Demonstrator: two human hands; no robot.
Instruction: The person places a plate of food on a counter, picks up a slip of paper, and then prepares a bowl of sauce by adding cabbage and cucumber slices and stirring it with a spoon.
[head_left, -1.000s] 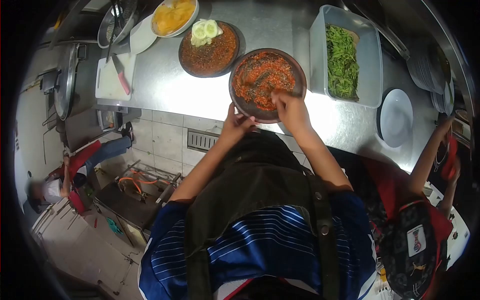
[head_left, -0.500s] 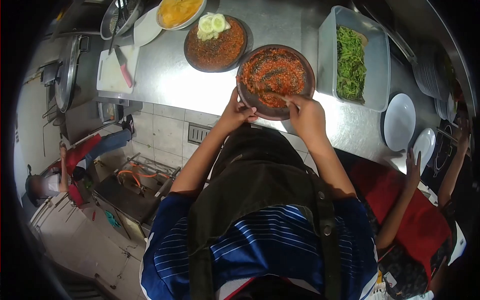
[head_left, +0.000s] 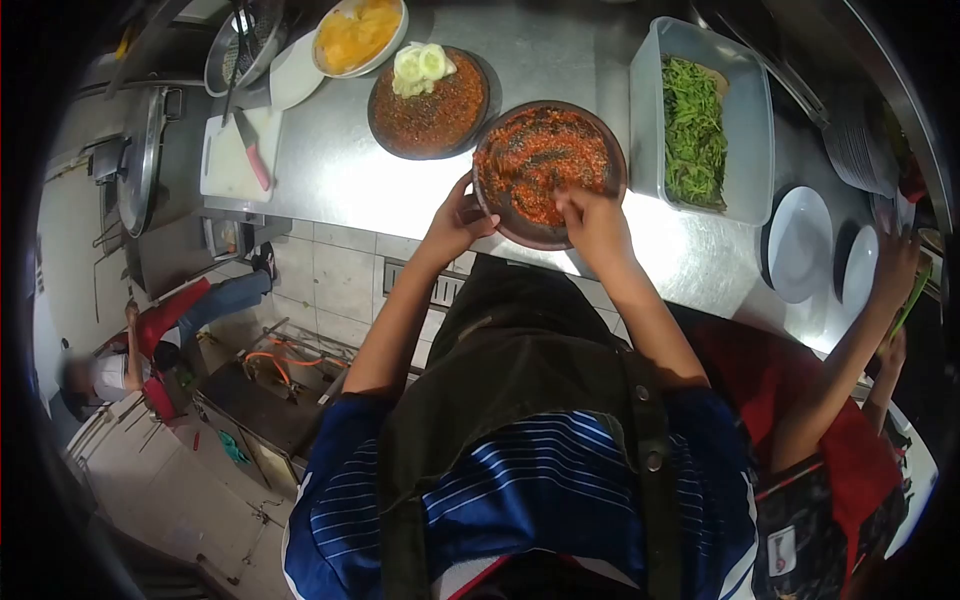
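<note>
Stone-heavy and sauce-slick, I judge, the round dark mortar of red chilli paste (head_left: 545,170) is rim-gripped by my left hand (head_left: 457,217), my right hand (head_left: 592,218) closed, pressing inside.

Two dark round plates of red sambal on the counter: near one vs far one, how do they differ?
The near plate is gripped at its rim by the left hand, with the right hand working in the paste; the far plate stands untouched. The far plate carries cucumber slices on top; the near plate has none. The near plate's paste looks brighter red, the far plate's browner. Both are dark, round and sit on the steel counter.
</note>
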